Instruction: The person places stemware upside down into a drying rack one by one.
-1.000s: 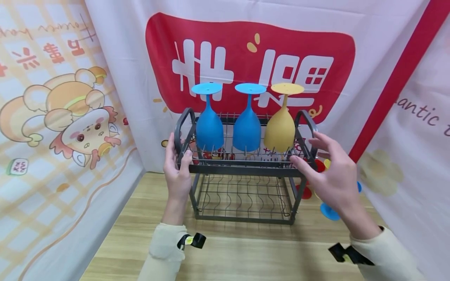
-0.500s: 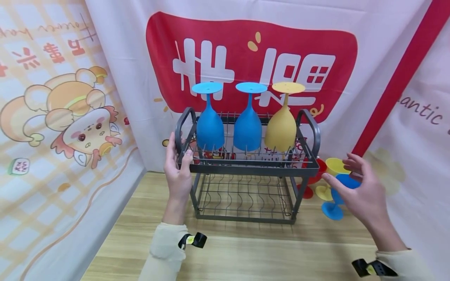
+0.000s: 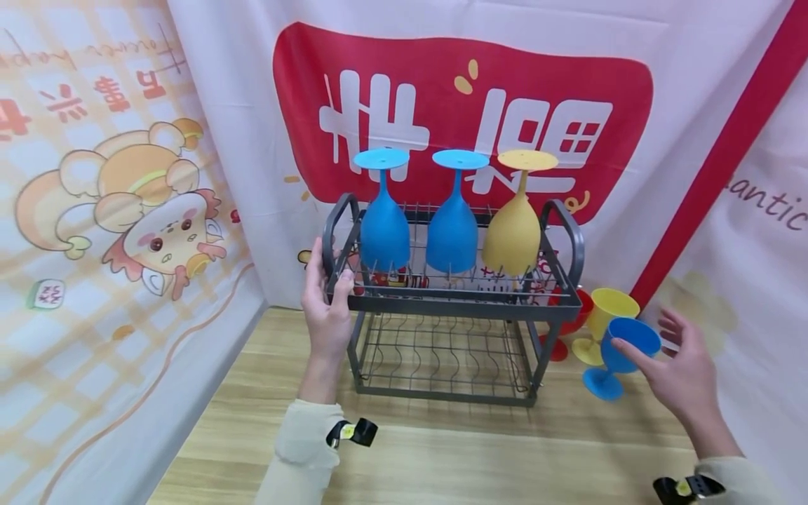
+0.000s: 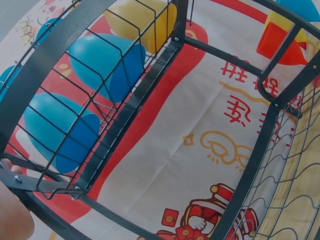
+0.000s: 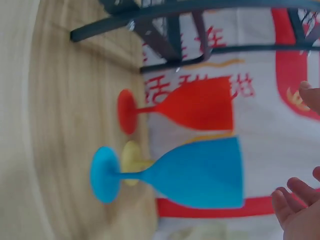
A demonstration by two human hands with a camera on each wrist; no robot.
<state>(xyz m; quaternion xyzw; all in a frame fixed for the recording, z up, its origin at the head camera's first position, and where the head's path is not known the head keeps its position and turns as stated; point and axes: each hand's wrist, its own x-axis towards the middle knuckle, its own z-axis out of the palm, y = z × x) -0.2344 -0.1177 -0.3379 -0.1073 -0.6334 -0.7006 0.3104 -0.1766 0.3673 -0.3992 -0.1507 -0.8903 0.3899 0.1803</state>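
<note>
My left hand (image 3: 327, 319) grips the left end of the dark two-tier wire rack (image 3: 463, 306), thumb over its upper frame. In the left wrist view only part of that hand (image 4: 14, 217) shows at the corner. My right hand (image 3: 684, 375) is by the upright blue goblet (image 3: 615, 359) right of the rack, thumb overlapping its rim in the head view. In the right wrist view, its fingers (image 5: 285, 205) are spread just beyond the rim, apart from the goblet. On the upper tier, two blue goblets (image 3: 385, 235) (image 3: 452, 235) and a yellow one (image 3: 513, 235) stand upside down.
Behind the upright blue goblet stand a yellow goblet (image 3: 612, 305) and a red goblet (image 5: 200, 105), close to the rack's right side. The rack's lower tier (image 3: 442, 354) is bare wire over the wooden table (image 3: 442, 456). Printed cloth (image 3: 240, 140) hangs behind and at both sides.
My right hand has left the rack's right end and moved right and down to the upright blue goblet. My left hand keeps its grip; the view has shifted slightly.
</note>
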